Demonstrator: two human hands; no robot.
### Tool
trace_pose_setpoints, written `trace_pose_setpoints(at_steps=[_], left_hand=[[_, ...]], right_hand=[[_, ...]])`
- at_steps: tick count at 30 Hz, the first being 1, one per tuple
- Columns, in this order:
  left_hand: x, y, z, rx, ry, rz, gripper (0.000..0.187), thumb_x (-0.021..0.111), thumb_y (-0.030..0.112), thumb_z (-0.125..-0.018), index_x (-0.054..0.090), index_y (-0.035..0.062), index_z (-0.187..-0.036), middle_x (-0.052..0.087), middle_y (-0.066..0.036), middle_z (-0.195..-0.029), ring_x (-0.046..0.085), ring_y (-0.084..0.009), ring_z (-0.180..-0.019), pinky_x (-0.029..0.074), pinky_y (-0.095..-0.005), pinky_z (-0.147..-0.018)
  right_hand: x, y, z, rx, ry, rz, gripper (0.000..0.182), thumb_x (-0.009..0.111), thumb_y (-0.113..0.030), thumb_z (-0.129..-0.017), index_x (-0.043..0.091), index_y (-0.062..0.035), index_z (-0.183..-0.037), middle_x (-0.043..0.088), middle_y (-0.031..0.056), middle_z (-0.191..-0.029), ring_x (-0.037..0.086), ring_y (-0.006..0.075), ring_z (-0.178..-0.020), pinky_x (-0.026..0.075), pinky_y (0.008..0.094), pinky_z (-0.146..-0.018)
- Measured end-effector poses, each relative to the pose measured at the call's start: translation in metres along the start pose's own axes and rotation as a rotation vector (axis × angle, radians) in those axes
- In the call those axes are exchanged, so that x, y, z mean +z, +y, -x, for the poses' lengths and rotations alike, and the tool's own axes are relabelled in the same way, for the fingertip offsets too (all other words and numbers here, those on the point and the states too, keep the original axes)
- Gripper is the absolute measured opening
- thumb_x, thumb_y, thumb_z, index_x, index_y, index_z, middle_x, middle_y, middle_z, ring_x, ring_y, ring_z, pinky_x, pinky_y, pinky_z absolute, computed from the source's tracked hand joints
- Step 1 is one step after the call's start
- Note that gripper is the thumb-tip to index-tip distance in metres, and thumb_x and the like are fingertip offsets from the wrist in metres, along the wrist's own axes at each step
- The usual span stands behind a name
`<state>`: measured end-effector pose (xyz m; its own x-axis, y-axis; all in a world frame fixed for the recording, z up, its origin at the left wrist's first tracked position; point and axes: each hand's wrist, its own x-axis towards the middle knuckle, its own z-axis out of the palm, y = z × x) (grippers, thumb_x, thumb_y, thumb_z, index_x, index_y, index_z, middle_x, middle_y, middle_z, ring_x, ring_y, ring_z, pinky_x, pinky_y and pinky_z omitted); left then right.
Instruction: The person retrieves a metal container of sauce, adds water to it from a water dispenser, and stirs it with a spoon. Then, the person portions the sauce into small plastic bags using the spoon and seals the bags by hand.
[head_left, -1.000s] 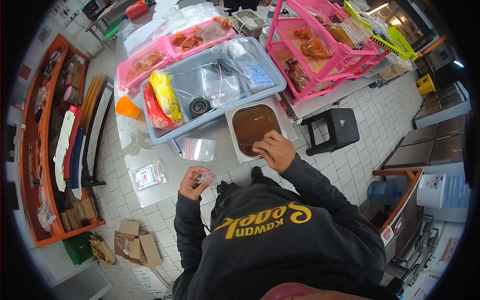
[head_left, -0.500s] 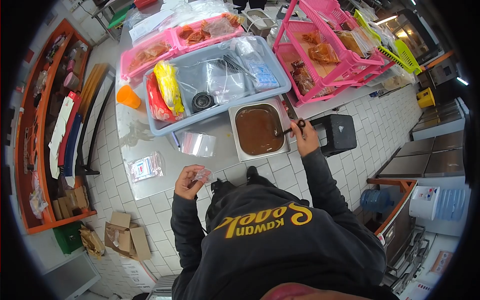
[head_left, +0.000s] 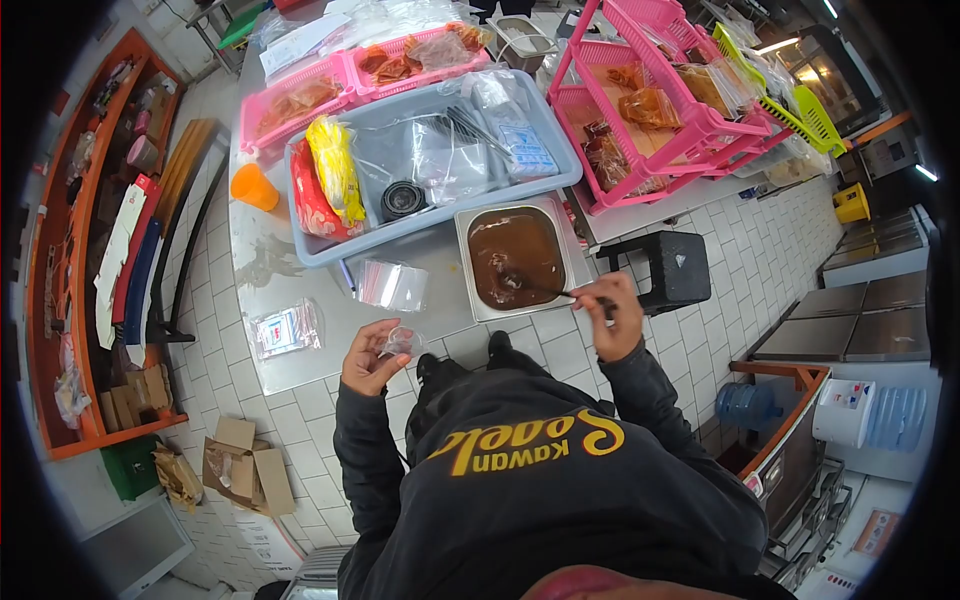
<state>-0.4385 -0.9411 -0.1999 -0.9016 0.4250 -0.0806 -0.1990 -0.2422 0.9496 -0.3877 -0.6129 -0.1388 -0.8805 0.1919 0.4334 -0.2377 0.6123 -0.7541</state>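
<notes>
My left hand (head_left: pixel 374 358) is closed on a small clear plastic bag (head_left: pixel 403 342), its mouth spread into a round opening beside the table's front edge. In my right hand (head_left: pixel 612 318) is the handle of a dark spoon (head_left: pixel 550 291). The spoon's bowl end is dipped in brown sauce (head_left: pixel 515 250), so its shape is hidden. That sauce fills much of a rectangular steel pan (head_left: pixel 463 262) at the table's front edge. Left of the pan lies a stack of small clear bags (head_left: pixel 393 286), with a pen (head_left: pixel 347 275) next to it.
Behind the pan stands a grey-blue tub (head_left: pixel 430 222) with red and yellow packets, a black round item and plastic bags. An orange cup (head_left: pixel 254 187) is left of it. Pink baskets (head_left: pixel 690 135) stand at right, above a black stool (head_left: pixel 680 270). A packet (head_left: pixel 286 329) lies front left.
The spoon's end has moved from the pan's right side toward the middle of the sauce. My right hand has shifted slightly nearer me. The bag in my left hand has opened wider.
</notes>
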Motion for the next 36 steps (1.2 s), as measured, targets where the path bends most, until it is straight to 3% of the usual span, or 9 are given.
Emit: trace_pose_setpoints(at_steps=[7, 15, 17, 19, 25, 27, 29, 31, 36], left_hand=[[-0.002, -0.001, 0.001, 0.042, 0.012, 0.049, 0.044, 0.059, -0.011, -0.071, 0.044, -0.0001, -0.111, 0.056, -0.013, -0.098, 0.053, -0.0178, -0.094, 0.047, -0.0279, -0.079], [-0.005, -0.003, 0.0, 0.188, 0.021, 0.003, 0.039, 0.058, -0.012, -0.07, 0.047, -0.0027, -0.106, 0.052, -0.015, -0.102, 0.055, -0.0194, -0.091, 0.048, -0.0302, -0.079], [-0.006, -0.003, 0.003, 0.187, 0.029, 0.014, 0.038, 0.058, -0.012, -0.07, 0.047, -0.0032, -0.106, 0.051, -0.015, -0.104, 0.055, -0.0194, -0.09, 0.048, -0.0301, -0.078], [-0.009, -0.005, 0.008, 0.125, 0.022, 0.042, 0.038, 0.058, -0.011, -0.072, 0.047, -0.0037, -0.107, 0.053, -0.015, -0.102, 0.056, -0.0195, -0.09, 0.048, -0.03, -0.078], [-0.009, -0.002, 0.009, 0.067, 0.049, 0.024, 0.038, 0.059, -0.006, -0.074, 0.046, -0.0033, -0.109, 0.057, -0.015, -0.097, 0.058, -0.02, -0.087, 0.048, -0.0301, -0.078], [-0.008, 0.0, 0.007, 0.068, 0.047, 0.011, 0.038, 0.059, -0.005, -0.074, 0.046, -0.0032, -0.11, 0.057, -0.015, -0.097, 0.058, -0.0201, -0.087, 0.048, -0.0301, -0.078], [-0.008, 0.002, 0.004, 0.069, 0.046, -0.004, 0.038, 0.06, -0.004, -0.074, 0.046, -0.0031, -0.11, 0.057, -0.015, -0.097, 0.058, -0.0201, -0.087, 0.048, -0.0302, -0.078], [-0.007, 0.004, 0.002, 0.05, 0.053, 0.013, 0.039, 0.06, -0.003, -0.075, 0.046, -0.003, -0.11, 0.057, -0.015, -0.097, 0.058, -0.0203, -0.087, 0.048, -0.0306, -0.077], [-0.005, 0.004, -0.003, 0.044, 0.041, 0.033, 0.038, 0.06, -0.003, -0.075, 0.046, -0.003, -0.11, 0.057, -0.015, -0.097, 0.058, -0.0206, -0.087, 0.048, -0.0309, -0.077]], right_hand=[[0.047, 0.007, -0.015, -0.363, -0.356, 0.247, 0.016, 0.063, -0.005, -0.066, 0.06, -0.006, -0.082, 0.059, 0.0035, -0.077, 0.051, 0.0237, -0.074, 0.043, 0.0307, -0.063], [0.051, 0.046, -0.05, -0.433, -0.158, 0.37, 0.011, 0.06, -0.009, -0.07, 0.06, -0.0072, -0.08, 0.056, 0.0058, -0.078, 0.051, 0.0239, -0.074, 0.044, 0.0324, -0.062], [0.041, 0.052, -0.047, -0.148, -0.071, 0.358, 0.009, 0.059, -0.012, -0.074, 0.059, -0.0052, -0.081, 0.054, 0.0084, -0.076, 0.052, 0.0259, -0.072, 0.044, 0.0339, -0.062], [0.028, 0.056, -0.04, -0.13, -0.055, 0.34, 0.011, 0.057, -0.014, -0.078, 0.058, -0.0036, -0.082, 0.052, 0.0097, -0.073, 0.052, 0.0257, -0.07, 0.044, 0.0326, -0.062], [0.019, 0.09, 0.01, 0.444, -0.04, -0.166, 0.022, 0.05, -0.024, -0.086, 0.056, -0.003, -0.085, 0.056, 0.0058, -0.069, 0.052, 0.0105, -0.066, 0.039, 0.0245, -0.056], [0.026, 0.088, 0.02, 0.411, 0.011, -0.366, 0.019, 0.049, -0.021, -0.087, 0.055, -0.0039, -0.083, 0.055, 0.0009, -0.069, 0.046, 0.0066, -0.062, 0.034, 0.0208, -0.052], [0.023, 0.076, 0.023, 0.851, 0.112, -0.558, 0.022, 0.048, -0.025, -0.088, 0.056, -0.0057, -0.084, 0.057, 0.0012, -0.07, 0.044, 0.0032, -0.063, 0.03, 0.0176, -0.05], [0.019, 0.066, 0.021, 0.846, 0.144, -0.57, 0.023, 0.046, -0.027, -0.088, 0.056, -0.0062, -0.087, 0.059, 0.0007, -0.071, 0.042, 0.0014, -0.064, 0.029, 0.0164, -0.049], [0.005, 0.03, 0.009, 0.365, 0.222, -0.321, 0.014, 0.052, -0.015, -0.085, 0.056, -0.0024, -0.088, 0.058, 0.0028, -0.075, 0.047, 0.0053, -0.061, 0.031, 0.0184, -0.049]])
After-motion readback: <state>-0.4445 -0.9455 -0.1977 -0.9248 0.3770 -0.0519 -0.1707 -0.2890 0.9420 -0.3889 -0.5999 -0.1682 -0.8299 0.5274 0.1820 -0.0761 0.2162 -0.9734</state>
